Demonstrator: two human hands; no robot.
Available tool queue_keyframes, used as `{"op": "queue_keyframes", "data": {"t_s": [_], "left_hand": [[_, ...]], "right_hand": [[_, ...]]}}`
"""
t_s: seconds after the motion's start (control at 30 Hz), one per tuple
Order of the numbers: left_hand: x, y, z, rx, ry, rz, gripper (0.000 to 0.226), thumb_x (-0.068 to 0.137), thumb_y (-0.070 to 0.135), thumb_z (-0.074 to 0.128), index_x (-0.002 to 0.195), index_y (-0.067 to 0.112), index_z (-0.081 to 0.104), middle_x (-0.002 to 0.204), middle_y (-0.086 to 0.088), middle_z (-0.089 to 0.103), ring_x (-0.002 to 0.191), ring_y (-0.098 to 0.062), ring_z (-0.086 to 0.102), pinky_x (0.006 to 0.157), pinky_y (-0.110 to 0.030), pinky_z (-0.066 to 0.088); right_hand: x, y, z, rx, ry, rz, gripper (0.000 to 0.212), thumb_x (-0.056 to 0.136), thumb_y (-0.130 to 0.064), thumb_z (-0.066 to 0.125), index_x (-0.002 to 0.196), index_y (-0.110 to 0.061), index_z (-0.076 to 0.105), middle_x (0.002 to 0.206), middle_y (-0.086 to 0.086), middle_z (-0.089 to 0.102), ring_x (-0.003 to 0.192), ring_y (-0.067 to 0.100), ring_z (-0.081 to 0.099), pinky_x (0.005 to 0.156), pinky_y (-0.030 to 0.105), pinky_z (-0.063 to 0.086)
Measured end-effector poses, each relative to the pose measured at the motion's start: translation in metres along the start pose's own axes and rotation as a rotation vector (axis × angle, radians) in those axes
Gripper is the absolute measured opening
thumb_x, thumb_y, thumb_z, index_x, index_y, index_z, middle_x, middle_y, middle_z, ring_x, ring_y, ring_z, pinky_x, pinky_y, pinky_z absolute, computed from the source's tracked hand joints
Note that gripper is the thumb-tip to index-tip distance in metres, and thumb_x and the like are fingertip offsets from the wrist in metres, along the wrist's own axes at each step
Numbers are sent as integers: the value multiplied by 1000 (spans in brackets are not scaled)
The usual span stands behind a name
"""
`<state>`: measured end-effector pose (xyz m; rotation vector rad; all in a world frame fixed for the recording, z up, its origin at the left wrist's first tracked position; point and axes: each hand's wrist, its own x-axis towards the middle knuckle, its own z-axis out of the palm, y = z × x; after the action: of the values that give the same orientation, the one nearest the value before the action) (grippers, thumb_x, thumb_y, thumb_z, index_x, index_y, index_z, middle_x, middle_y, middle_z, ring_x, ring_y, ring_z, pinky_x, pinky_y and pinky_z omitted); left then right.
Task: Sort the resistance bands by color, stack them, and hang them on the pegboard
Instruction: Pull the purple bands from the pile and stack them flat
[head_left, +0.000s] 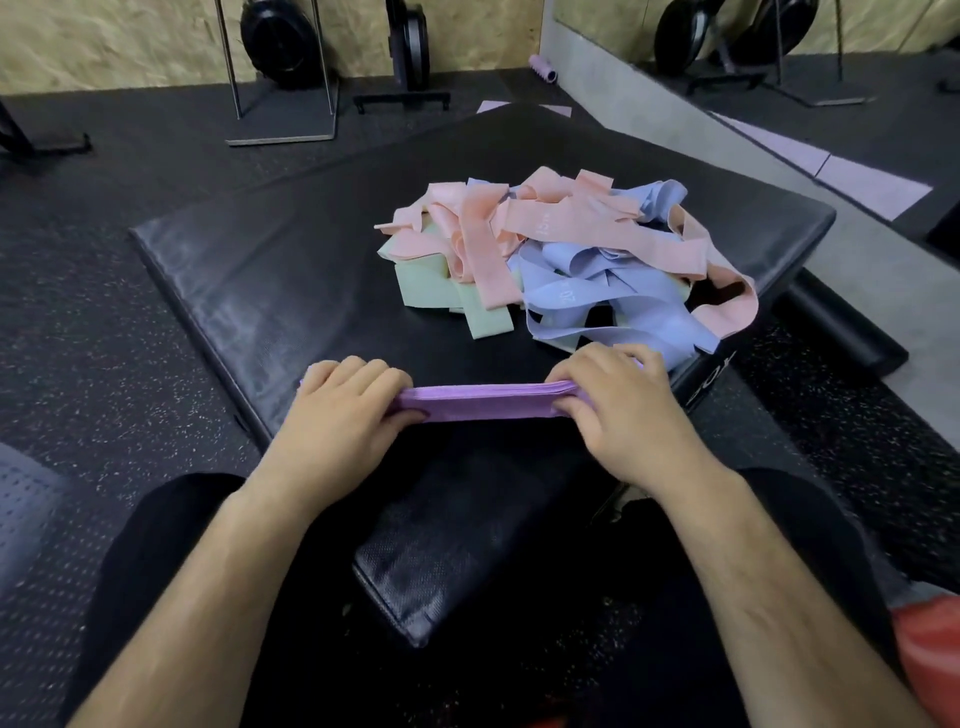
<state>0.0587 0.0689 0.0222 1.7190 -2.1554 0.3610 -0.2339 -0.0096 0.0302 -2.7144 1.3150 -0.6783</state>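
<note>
purple bands (483, 402) at box (291, 270) near edge, left hand (343, 405), right hand (623, 410) each gripped one end; squaring edges flush was key, imo.

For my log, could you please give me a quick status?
Left hand, right hand grip purple stack ends. Pink-blue-green pile unsorted behind. Nothing blocking.

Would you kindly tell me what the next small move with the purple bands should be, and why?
Probably lay the purple stack down on the bare left part of the black pad and let go. The left hand and right hand grip its two ends, and its edges look even, while the pile of pink, blue and green bands behind it lies unsorted.
</note>
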Motion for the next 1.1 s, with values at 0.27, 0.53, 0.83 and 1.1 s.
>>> {"op": "queue_keyframes", "data": {"t_s": [0.27,0.53,0.83,1.1], "left_hand": [[-27,-43,-28,-571,-18,-445,28,78,44,83,87,22,68,71,10,66,67,-3,55,73,-21,45],[-28,-44,-22,-1112,83,-697,28,68,22,83,90,16,67,78,4,72,68,-7,63,64,-15,52],[-41,-107,-25,-1307,701,-985,29,88,0,70,112,15,61,92,-2,63,75,-8,62,60,-18,53],[-40,-180,-9,-1121,988,-1253,36,93,10,71,122,10,51,113,-10,63,82,-9,63,67,-22,52]], "right_hand": [[-7,32,-8,415,-76,208,17,89,-22,74,98,-31,62,103,-12,60,101,-2,53,87,11,37],[-6,28,-4,594,-45,364,24,90,-18,72,98,-38,62,100,-15,69,97,5,63,88,25,46],[80,-67,32,1136,106,379,49,93,2,65,127,-28,46,114,4,67,99,13,71,76,32,61],[197,-134,123,1039,79,446,44,89,-11,59,127,-28,43,107,6,65,93,19,65,84,32,50]]}}
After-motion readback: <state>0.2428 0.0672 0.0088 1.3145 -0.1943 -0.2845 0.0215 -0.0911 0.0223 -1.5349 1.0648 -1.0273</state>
